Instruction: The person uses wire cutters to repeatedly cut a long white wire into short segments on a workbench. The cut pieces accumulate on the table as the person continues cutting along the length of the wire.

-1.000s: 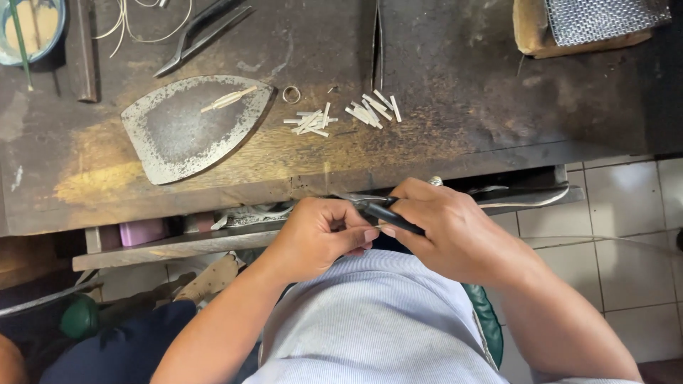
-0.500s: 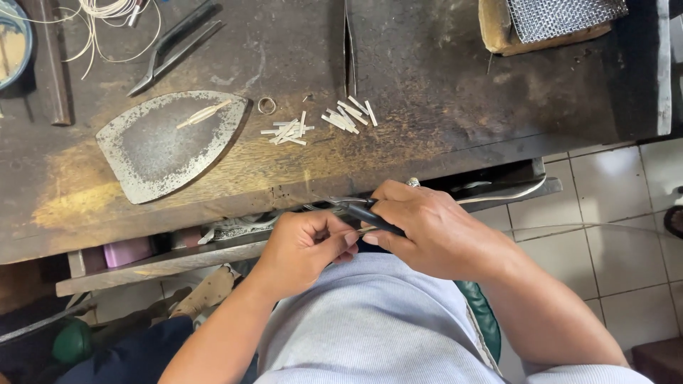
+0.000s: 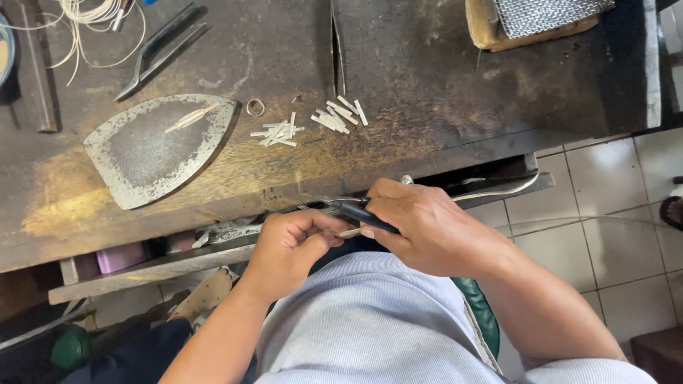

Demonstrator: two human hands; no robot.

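A short pale metal strip [image 3: 348,232] lies pinched between the fingertips of the left hand [image 3: 292,245], held just below the front edge of the dark wooden workbench [image 3: 441,92] and above the person's lap. The strip looks thin, flat and whitish; most of it is hidden by the fingers, so its length cannot be told. The right hand [image 3: 420,227] is closed around a black-handled cutting tool [image 3: 356,212], whose tip meets the strip beside the left fingertips. Judged from this grip, the small piece could slip or spring away and drop into the open drawer [image 3: 156,267] under the bench, because so little of it is held; the tool's tip also sits close to the left fingers. On the benchtop lie a scatter of similar short pale strips [image 3: 313,121], a small metal ring [image 3: 255,107] and a grey iron-shaped metal plate [image 3: 153,146].
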